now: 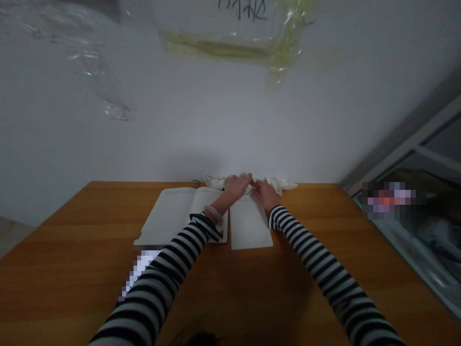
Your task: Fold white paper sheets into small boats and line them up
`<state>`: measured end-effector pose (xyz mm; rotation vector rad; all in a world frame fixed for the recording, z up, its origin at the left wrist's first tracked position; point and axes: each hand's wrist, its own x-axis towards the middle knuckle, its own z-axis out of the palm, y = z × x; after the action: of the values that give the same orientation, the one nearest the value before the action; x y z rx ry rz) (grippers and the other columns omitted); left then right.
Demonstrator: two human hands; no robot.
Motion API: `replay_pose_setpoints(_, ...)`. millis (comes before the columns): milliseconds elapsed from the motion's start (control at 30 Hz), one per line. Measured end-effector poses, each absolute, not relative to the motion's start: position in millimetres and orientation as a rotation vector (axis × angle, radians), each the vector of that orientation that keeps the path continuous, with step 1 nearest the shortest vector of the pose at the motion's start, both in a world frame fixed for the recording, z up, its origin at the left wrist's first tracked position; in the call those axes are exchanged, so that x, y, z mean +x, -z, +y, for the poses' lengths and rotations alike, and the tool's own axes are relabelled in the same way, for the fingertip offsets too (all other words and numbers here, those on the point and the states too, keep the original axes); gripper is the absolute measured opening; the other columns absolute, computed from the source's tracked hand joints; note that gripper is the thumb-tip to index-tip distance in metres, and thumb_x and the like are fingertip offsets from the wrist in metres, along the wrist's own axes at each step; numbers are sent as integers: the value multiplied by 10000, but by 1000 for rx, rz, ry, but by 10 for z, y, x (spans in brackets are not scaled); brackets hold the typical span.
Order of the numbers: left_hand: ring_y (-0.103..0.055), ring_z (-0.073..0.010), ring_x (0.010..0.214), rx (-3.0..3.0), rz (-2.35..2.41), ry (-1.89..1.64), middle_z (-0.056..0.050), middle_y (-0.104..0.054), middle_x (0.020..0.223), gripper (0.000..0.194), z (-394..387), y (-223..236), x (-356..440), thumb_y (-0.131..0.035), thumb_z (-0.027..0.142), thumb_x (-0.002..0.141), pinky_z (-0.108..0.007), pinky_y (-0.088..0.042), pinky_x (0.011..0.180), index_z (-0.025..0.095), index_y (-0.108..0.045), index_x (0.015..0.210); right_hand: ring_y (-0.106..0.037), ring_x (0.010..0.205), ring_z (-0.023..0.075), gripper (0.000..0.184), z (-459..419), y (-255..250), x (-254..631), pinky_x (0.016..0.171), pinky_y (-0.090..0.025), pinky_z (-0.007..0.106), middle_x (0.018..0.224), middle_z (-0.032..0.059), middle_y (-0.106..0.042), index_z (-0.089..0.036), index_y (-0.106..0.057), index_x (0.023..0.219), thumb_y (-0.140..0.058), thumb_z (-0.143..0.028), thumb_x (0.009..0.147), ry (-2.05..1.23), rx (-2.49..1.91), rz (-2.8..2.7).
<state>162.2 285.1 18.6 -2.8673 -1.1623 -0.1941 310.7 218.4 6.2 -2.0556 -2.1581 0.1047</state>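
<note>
Just right of an open notebook (173, 211), a loose white sheet (251, 228) lies on the wooden table (320, 211). At the sheet's far end, left hand (236, 189) and right hand (266, 194) are half-curled; I cannot tell whether either grips the crumpled white material (281, 185) there.

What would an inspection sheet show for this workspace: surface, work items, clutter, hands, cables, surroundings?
Surface: brown wooden tabletop.
Job's things: loose paper sheet, lying flat; crumpled white material at its far end.
Clutter: open notebook left of the sheet; pixelated item beside the left striped sleeve.
Hands: left hand and right hand close together at the crumpled material; exact grip unclear.
Cables: nothing clearly seen.
Surroundings: pale wall with yellowed tape.
</note>
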Motion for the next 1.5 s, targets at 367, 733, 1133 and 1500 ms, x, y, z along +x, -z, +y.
replay_pose_setpoints(367, -632, -239, 1013, -2870, -1127, 280, -91, -639, 1117, 186, 2881, -135, 1615, -536, 146, 898, -381, -422, 912, 200, -607, 1061, -672, 999, 235, 325, 2250, -90, 3103, 851, -466, 297, 1063, 95, -735, -192, -585, 1238, -492, -174, 927, -50, -2116, -2015)
replay_pose_setpoints(733, -599, -224, 1092, -2960, -1230, 414, -89, -667, 1127, 339, 2907, -226, 1542, -484, 44, 853, -339, -428, 940, 189, -581, 1143, -663, 980, 270, 332, 2205, -190, 3079, 801, -451, 329, 1044, 152, -704, -193, -552, 1215, -301, -307, 1029, 19, -2270, -1912)
replay_pose_setpoints(1133, -627, -231, 1046, -3065, -1396, 237, -104, -618, 1219, 299, 3122, -195, 1653, -573, 304, 949, -424, -535, 888, 166, -588, 1214, -664, 980, 272, 313, 2303, -233, 3108, 790, -449, 339, 1059, 166, -688, -176, -483, 1238, -262, -272, 1038, -40, -2336, -1846)
replay_pose_setpoints(1500, -632, -233, 1058, -3207, -1286, 94, -101, -664, 1173, 271, 3176, -185, 1665, -478, 309, 989, -379, -507, 911, 165, -636, 1155, -622, 1096, 266, 257, 2314, -248, 3170, 900, -431, 341, 1110, 98, -721, -241, -695, 1098, -513, -327, 938, -262, -2187, -1883)
